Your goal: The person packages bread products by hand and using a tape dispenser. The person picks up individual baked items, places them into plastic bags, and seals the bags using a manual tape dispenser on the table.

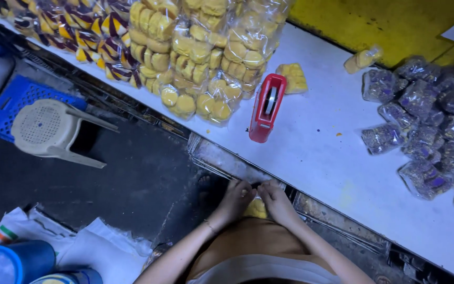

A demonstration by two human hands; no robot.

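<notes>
Both hands, left hand (236,197) and right hand (277,201), pinch a small yellow packet (256,209) (fingers clenched on its top), apparently sealing it; red tape dispenser (267,108) stands near on the surface (321,158)

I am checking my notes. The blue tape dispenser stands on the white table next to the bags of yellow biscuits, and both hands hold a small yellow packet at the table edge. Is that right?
Not quite: the tape dispenser is red, not blue, as the head view shows. It does stand on the white table next to the bags of yellow biscuits, and the left hand and right hand hold a small yellow packet at the table edge.
</notes>
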